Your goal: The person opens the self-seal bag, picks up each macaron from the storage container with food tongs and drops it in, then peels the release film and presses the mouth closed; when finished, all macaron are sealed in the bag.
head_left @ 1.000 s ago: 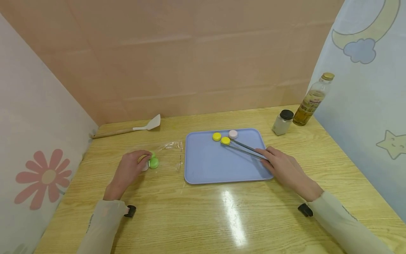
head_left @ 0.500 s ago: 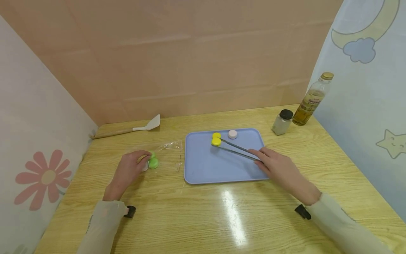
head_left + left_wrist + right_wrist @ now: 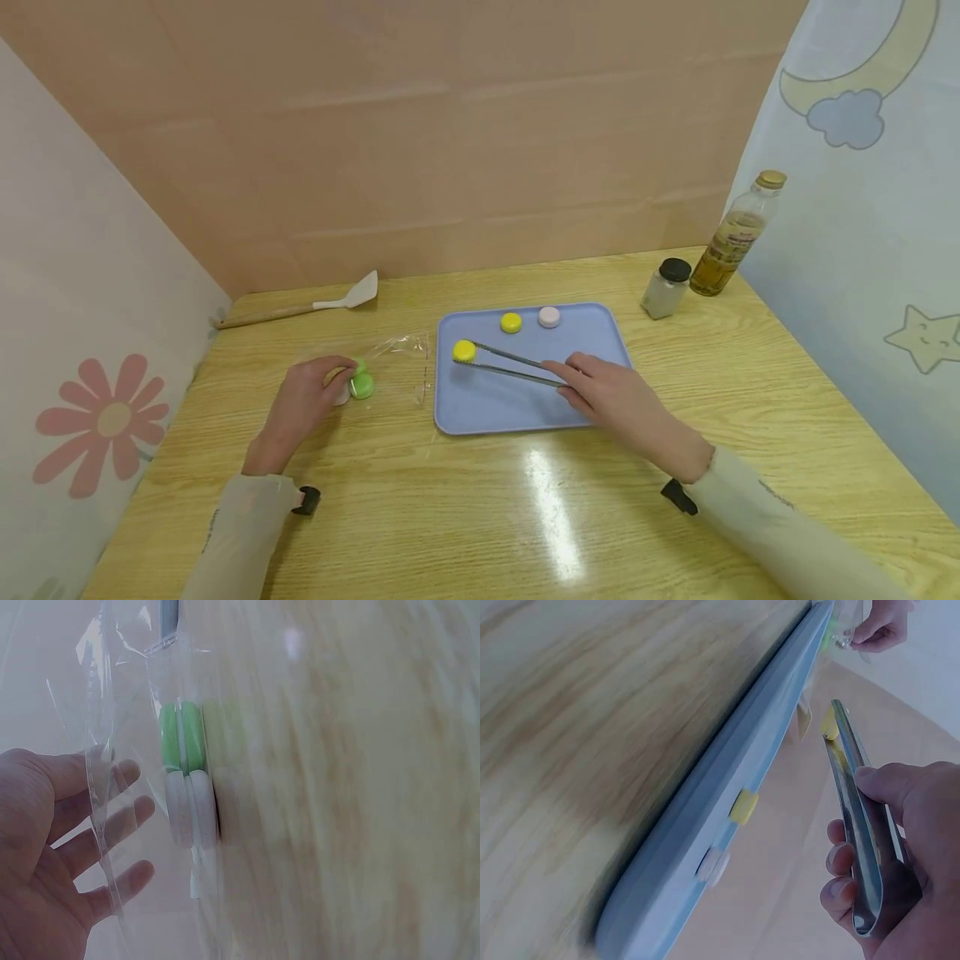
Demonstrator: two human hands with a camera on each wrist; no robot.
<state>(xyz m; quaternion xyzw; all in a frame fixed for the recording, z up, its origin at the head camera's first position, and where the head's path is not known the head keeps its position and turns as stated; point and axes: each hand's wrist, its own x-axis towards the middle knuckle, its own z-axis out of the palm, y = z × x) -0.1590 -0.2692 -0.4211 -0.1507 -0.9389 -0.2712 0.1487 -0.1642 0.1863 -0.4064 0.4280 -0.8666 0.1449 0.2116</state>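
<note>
My left hand point(image 3: 300, 402) pinches the edge of a clear plastic bag point(image 3: 405, 354) lying on the table. Inside the bag are green macarons point(image 3: 363, 387) and a whitish macaron point(image 3: 191, 811), partly covered by the fingers in the head view. My right hand point(image 3: 621, 408) grips metal tongs point(image 3: 866, 847). Between the tong tips is a yellow macaron point(image 3: 464, 350), held above the left part of the blue tray point(image 3: 517, 412). A second yellow macaron point(image 3: 511, 322) and a pale pink macaron point(image 3: 549, 317) lie near the tray's back edge.
A spatula point(image 3: 360, 291) with a wooden handle lies at the back left. At the back right stand a jar point(image 3: 664, 293) with a black lid and a glass bottle point(image 3: 729, 247) of yellow liquid. Printed cloth walls border the table's back and sides.
My right hand has moved left with the tongs, carrying the yellow macaron from beside the others at the back to the tray's left side. The left hand stays at the bag.
</note>
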